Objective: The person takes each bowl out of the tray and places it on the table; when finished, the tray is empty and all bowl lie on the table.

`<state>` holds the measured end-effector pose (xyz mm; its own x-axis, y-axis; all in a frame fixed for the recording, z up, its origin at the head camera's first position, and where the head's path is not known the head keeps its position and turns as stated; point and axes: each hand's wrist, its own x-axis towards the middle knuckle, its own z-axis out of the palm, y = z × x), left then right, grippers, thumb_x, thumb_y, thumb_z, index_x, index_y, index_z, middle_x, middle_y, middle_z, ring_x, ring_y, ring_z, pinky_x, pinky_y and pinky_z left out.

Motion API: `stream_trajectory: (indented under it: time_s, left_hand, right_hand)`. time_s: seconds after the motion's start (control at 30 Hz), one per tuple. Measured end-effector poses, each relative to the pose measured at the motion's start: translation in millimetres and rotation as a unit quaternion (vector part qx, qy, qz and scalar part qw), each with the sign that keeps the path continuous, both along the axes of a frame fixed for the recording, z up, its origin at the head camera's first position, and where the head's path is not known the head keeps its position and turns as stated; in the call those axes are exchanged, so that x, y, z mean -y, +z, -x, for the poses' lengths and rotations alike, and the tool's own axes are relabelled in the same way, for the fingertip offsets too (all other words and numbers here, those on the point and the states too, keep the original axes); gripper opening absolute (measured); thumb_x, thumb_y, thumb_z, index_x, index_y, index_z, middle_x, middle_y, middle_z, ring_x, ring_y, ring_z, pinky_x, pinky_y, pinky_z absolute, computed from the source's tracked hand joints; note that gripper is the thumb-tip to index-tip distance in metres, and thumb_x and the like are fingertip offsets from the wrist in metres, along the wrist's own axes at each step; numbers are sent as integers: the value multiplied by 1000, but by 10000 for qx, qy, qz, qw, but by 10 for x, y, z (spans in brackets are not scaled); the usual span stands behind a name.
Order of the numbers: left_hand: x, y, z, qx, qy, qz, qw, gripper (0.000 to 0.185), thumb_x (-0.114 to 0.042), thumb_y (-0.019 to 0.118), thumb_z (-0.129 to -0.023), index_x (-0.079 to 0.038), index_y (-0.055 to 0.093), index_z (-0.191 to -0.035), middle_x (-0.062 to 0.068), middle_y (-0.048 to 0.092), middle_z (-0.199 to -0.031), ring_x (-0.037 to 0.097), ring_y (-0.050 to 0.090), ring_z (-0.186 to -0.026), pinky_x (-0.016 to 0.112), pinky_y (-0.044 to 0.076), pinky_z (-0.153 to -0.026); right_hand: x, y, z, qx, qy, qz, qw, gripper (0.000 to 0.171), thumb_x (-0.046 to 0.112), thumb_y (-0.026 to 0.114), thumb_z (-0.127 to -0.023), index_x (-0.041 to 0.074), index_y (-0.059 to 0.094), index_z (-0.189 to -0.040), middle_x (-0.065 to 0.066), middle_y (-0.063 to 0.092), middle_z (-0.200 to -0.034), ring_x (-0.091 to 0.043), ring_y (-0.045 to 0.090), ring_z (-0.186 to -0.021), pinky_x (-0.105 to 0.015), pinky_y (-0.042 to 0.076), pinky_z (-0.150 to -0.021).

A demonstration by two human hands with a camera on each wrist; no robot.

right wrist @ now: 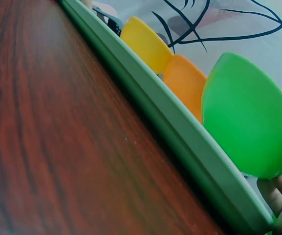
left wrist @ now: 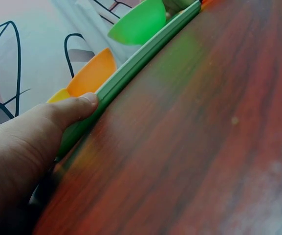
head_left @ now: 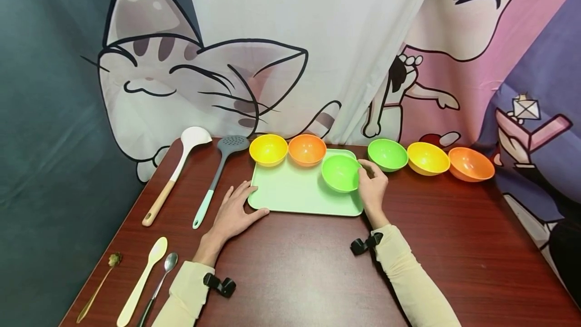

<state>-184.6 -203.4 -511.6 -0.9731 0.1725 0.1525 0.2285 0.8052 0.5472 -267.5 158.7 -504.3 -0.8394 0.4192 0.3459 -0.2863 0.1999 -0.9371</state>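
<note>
A light green tray (head_left: 290, 193) lies in the middle of the dark wooden table. On its far right part sits a green bowl (head_left: 340, 173); my right hand (head_left: 368, 178) grips the bowl's right rim with curled fingers. My left hand (head_left: 247, 202) lies flat at the tray's near left corner. In the left wrist view its thumb (left wrist: 72, 110) presses against the tray's edge (left wrist: 131, 73). In the right wrist view the green bowl (right wrist: 248, 117) rises over the tray's rim (right wrist: 180, 122), with a fingertip (right wrist: 277, 196) below it.
A yellow bowl (head_left: 268, 149) and an orange bowl (head_left: 307, 149) stand just behind the tray. Green (head_left: 387, 154), yellow (head_left: 427, 158) and orange (head_left: 470, 164) bowls line up to its right. A white ladle (head_left: 174, 175), a grey skimmer (head_left: 218, 180) and three spoons (head_left: 142, 281) lie to the left.
</note>
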Motion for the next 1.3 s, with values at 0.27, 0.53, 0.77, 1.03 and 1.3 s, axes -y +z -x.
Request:
stream_trajectory:
  time_s: [0.27,0.53,0.77,1.03,1.3]
  left_hand:
    - [-7,10,0,7,36,13,10000,83,-63,71,-82,-13,51,-145,12,43,-156,28,32,-150,50,12,-126]
    - [-10,-6,-1,20,-16,31,10000,82,-63,70,-83,-13,51,-145,11,44,-155,27,32,-150,50,12,-126]
    - [-11,-29,2,-38,-8,20,10000,81,-63,70,-83,-13,52,-143,11,44,-155,28,33,-149,51,12,-126]
    - [0,-31,-1,6,1,29,10000,81,-64,70,-82,-13,53,-143,11,43,-156,28,32,-150,51,12,-126]
    - [1,-10,0,69,12,-1,10000,81,-64,70,-83,-13,52,-143,11,42,-156,28,31,-150,51,11,-126]
  right_hand:
    - [9,165,-138,-191,102,96,9997,23,-9,57,-89,-12,71,-107,-32,69,-106,-11,63,-85,-11,48,-71]
    - [-2,323,-335,-218,103,164,9996,23,-11,55,-89,-17,69,-106,-36,67,-104,-20,64,-86,-11,48,-71]
    - [-94,310,-392,-248,120,433,9987,23,-11,53,-86,-17,69,-102,-37,65,-100,-7,61,-78,-13,50,-66]
    - [-243,323,-488,-287,-86,404,9987,22,-13,54,-84,-16,71,-98,-23,69,-88,-6,60,-72,-13,48,-63]
    - [-521,299,-557,-160,-383,453,9981,22,-11,54,-84,-18,69,-98,6,70,-77,-3,59,-69,-14,47,-60]
